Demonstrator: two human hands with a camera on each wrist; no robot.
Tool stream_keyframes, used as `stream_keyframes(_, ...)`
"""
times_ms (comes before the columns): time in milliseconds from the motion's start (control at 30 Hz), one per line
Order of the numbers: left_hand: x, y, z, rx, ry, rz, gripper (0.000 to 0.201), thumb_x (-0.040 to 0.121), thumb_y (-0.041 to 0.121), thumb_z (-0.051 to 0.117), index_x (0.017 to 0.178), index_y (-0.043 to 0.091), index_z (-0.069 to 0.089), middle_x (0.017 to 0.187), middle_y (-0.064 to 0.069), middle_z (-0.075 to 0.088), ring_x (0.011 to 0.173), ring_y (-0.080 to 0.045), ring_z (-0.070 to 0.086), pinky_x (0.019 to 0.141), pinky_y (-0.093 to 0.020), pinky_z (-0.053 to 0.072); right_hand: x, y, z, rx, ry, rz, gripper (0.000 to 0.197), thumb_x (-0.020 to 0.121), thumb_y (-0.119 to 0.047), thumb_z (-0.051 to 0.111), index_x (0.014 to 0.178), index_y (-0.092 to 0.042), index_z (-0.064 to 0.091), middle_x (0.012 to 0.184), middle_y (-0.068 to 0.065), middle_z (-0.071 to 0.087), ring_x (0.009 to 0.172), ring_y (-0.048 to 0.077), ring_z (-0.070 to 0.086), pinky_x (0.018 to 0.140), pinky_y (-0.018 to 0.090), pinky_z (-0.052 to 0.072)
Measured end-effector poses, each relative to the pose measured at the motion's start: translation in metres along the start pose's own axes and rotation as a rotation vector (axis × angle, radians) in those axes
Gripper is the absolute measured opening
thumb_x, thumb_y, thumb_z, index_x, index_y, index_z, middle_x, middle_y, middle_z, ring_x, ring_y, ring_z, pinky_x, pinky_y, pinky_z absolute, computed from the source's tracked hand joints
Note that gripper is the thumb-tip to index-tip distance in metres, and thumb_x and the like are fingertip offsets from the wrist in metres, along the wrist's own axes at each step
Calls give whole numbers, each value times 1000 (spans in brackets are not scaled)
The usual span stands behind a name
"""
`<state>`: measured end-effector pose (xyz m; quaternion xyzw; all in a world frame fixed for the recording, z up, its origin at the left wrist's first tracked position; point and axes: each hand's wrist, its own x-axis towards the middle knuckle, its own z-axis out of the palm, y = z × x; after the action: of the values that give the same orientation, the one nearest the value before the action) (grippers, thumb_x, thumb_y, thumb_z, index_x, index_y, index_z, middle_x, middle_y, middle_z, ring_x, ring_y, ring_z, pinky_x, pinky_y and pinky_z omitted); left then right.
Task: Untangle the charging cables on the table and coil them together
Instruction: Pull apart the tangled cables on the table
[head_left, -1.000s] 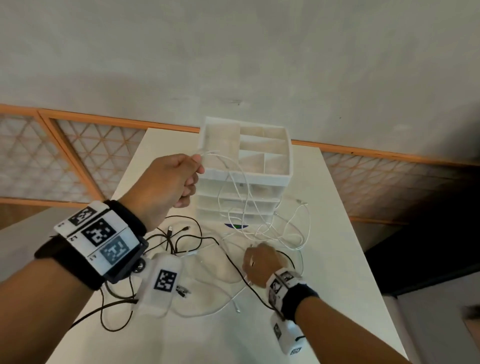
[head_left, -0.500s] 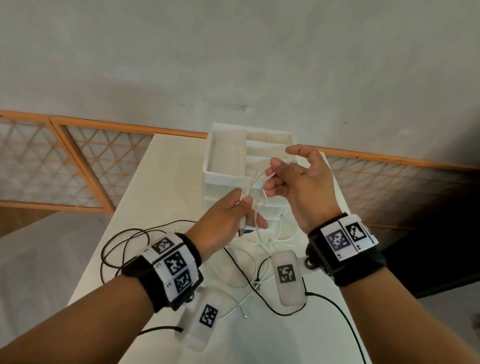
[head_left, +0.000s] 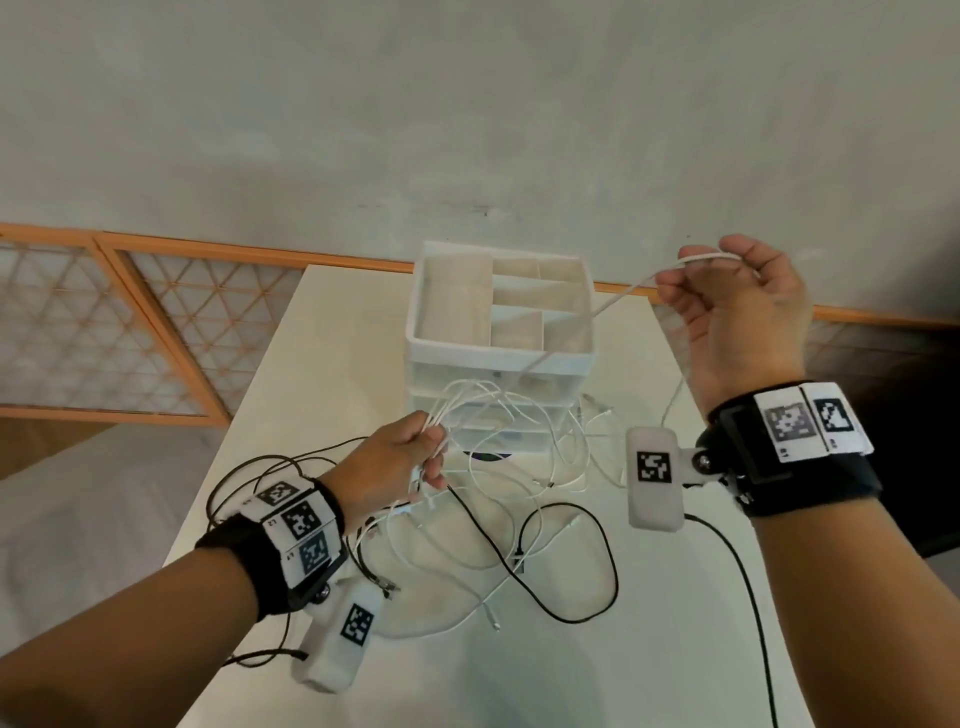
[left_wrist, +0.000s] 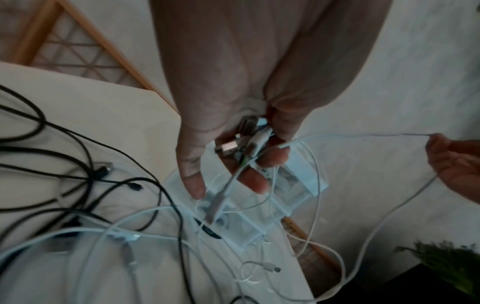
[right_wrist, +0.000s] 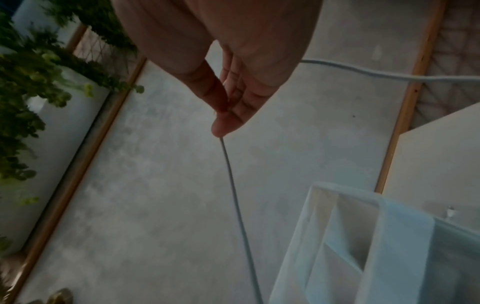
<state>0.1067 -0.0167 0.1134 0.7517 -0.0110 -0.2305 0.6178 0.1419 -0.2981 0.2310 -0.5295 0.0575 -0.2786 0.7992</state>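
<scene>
Untangling under way; no coil made yet.
The left hand (head_left: 395, 460) grips a bunch of white plugs and loops above the table (head_left: 332, 332); the right hand (head_left: 737, 317) pinches one white cable (head_left: 597, 312), drawn taut. Black cables (head_left: 566, 566) lie tangled and untouched on the table.

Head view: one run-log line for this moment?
left hand: grips white cable ends | right hand: pinches white cable, raised | black cables: on table
</scene>
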Motion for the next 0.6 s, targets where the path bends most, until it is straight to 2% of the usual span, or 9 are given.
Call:
stream_keyframes(100, -3, -8, -8, 39, -4, -24, 24, 106, 20, 40, 87, 8, 48, 73, -4, 51, 78, -21, 59, 70, -27, 48, 13, 3, -7, -68, 89, -40, 28, 87, 11, 59, 106, -8, 51, 82, 11, 69, 61, 25, 68, 65, 32, 58)
stream_keyframes(167, -6, -12, -12, 25, 18, -69, 21, 106, 19, 40, 94, 5, 51, 74, -5, 49, 80, -22, 57, 70, -27, 53, 15, 15, -13, -191, 128, -16, 26, 88, 8, 61, 102, -12, 51, 79, 9, 69, 57, 23, 67, 59, 31, 57)
stream_keyframes(233, -8, -15, -19, -11, 43, -138, 25, 106, 24, 41, 97, 5, 53, 76, -4, 48, 76, -22, 54, 69, -34, 54, 14, 28, -22, -394, 146, 18, 23, 89, -3, 66, 102, -16, 51, 80, 8, 71, 52, 21, 65, 52, 31, 54)
stream_keyframes(300, -10, -14, -29, -23, 106, -153, 22, 106, 22, 41, 99, 7, 55, 78, -2, 46, 67, -18, 47, 63, -35, 48, 17, 41, -40, -729, 138, 118, 29, 91, -25, 70, 113, -16, 53, 86, 7, 73, 53, 18, 66, 53, 33, 55)
stream_keyframes(367, -11, -7, -39, -109, 182, -94, 16, 104, 15, 42, 96, 10, 55, 78, 0, 45, 60, -14, 39, 52, -27, 36, 20, 54, -61, -1063, 85, 320, 50, 90, -45, 70, 125, -13, 52, 95, 7, 73, 61, 18, 69, 63, 37, 60)
stream_keyframes(433, -11, 6, -47, -194, 227, -10, 18, 105, 18, 43, 95, 11, 57, 73, 2, 40, 55, -11, 35, 46, -22, 27, 23, 63, -76, -1253, 22, 496, 62, 89, -56, 66, 128, -10, 52, 101, 8, 72, 67, 20, 71, 70, 40, 61)
stream_keyframes(467, -10, 14, -50, -219, 249, 30, 20, 105, 21, 44, 95, 10, 58, 70, 2, 38, 53, -11, 33, 44, -21, 26, 25, 64, -79, -1302, 8, 550, 65, 89, -60, 62, 128, -8, 53, 101, 9, 72, 68, 21, 72, 70, 40, 61)
stream_keyframes(533, -7, 24, -57, -262, 302, 89, 24, 105, 26, 45, 94, 10, 59, 67, 3, 36, 52, -10, 33, 41, -20, 25, 32, 58, -76, -1332, 13, 578, 70, 91, -65, 54, 128, -5, 55, 94, 10, 72, 70, 23, 73, 63, 37, 58)
stream_keyframes(600, -3, 25, -61, -235, 335, 95, 25, 105, 26, 46, 93, 11, 61, 68, 3, 35, 54, -11, 32, 42, -20, 24, 47, 46, -68, -1279, 32, 454, 68, 90, -69, 47, 109, -5, 63, 85, 11, 73, 69, 25, 72, 64, 38, 57)
